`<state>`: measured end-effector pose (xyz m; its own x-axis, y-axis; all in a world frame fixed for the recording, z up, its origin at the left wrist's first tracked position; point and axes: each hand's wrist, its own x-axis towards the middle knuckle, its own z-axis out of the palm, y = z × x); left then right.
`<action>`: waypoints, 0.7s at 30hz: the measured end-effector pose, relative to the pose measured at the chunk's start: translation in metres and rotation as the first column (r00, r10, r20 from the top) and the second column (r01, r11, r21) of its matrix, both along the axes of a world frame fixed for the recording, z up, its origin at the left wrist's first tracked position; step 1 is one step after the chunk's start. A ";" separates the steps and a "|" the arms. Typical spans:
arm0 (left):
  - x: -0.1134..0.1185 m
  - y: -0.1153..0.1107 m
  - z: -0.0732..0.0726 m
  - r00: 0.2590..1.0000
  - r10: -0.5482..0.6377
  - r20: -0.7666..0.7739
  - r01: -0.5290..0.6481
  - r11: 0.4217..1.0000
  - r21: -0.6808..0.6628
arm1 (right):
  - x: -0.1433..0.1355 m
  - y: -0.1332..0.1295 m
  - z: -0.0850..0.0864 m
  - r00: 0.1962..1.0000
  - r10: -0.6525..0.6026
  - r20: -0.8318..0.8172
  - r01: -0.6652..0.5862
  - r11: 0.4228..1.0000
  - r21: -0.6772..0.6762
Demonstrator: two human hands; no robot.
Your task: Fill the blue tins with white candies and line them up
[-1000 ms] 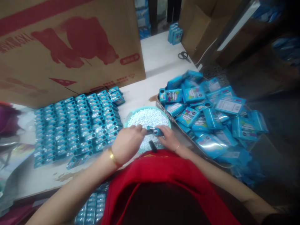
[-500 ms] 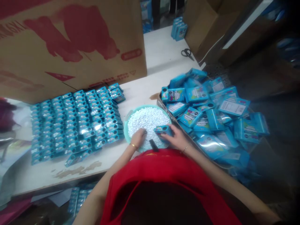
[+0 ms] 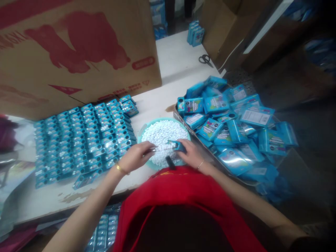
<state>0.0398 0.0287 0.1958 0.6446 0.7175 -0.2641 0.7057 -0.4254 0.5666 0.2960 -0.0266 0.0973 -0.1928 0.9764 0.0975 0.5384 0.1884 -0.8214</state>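
My right hand (image 3: 191, 153) is closed around a small blue candy box (image 3: 180, 146), holding it on its side above the bowl's right part. My left hand (image 3: 138, 154) is pinched at the bowl's left rim. Between its fingertips is a clear plastic piece (image 3: 153, 149), which reaches toward the box; its full shape is blurred against the white candies. Below both hands stands a pale green bowl (image 3: 143, 130), filled with small white candies (image 3: 165, 130).
Rows of blue boxes (image 3: 78, 143) stand at left before a large carton (image 3: 105, 42). On the right, an open carton (image 3: 181, 119) overflows with blue boxes (image 3: 220, 133). Black scissors (image 3: 205, 60) and several upright boxes (image 3: 195, 33) are at the table's far end.
My left hand has come up out of the candies and moved left, now pinching the clear piece. My right hand has turned the box and still holds it over the bowl.
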 end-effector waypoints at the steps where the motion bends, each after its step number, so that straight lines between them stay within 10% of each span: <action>1: 0.008 0.002 0.010 0.995 -0.042 -0.085 0.044 0.999 0.016 | -0.002 0.001 -0.001 1.000 0.022 0.022 -0.022 1.000 0.017; 6: 0.054 -0.002 0.057 0.844 -0.125 -0.522 0.188 0.980 0.069 | -0.008 0.002 -0.009 0.994 0.078 0.071 -0.083 0.994 0.075; 11: 0.054 -0.005 0.073 0.846 -0.043 -0.531 0.142 0.979 0.147 | -0.007 0.000 -0.013 0.999 0.047 0.019 -0.048 0.997 0.054; 14: 0.020 0.000 0.033 0.835 0.084 -0.544 0.003 0.988 0.156 | -0.001 0.001 -0.009 0.999 -0.019 -0.029 0.019 1.000 -0.021; 21: 0.002 -0.018 -0.133 0.942 0.220 -0.253 -0.231 0.973 -0.018 | 0.008 0.003 -0.005 0.958 -0.201 -0.205 0.123 0.933 -0.340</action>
<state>0.0421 0.0109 0.0632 0.3774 0.8197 -0.4310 0.9005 -0.2162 0.3773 0.3036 -0.0235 0.0923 -0.0393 0.9785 -0.2024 0.3257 -0.1790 -0.9284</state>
